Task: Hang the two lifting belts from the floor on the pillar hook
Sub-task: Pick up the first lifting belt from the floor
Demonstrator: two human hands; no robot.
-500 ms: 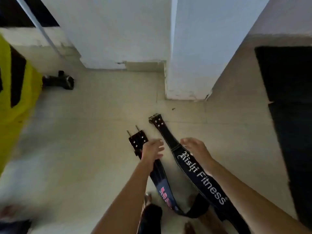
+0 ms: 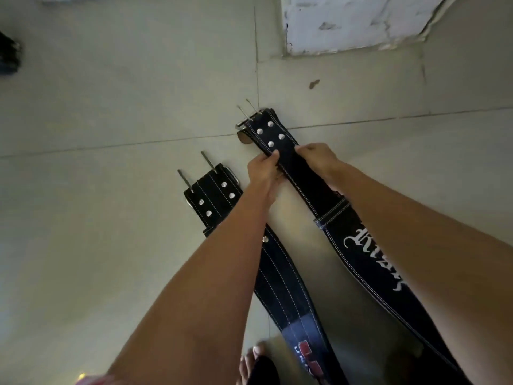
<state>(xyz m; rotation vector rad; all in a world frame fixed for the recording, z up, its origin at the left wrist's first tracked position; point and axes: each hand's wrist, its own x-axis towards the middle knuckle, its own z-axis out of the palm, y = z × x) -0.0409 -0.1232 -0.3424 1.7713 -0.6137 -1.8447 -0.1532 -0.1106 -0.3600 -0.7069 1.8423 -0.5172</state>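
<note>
Belt (image 2: pixel 302 173) between both gripping hands (image 2: pixel 288 165)

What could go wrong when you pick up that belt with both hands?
The left hand and right hand pinch only the edges of the lettered belt near its buckle end, so its long tail could drag or slip free. The loose metal prongs might poke a finger. The second belt lies right beside bare toes, so it could trip them.
</note>
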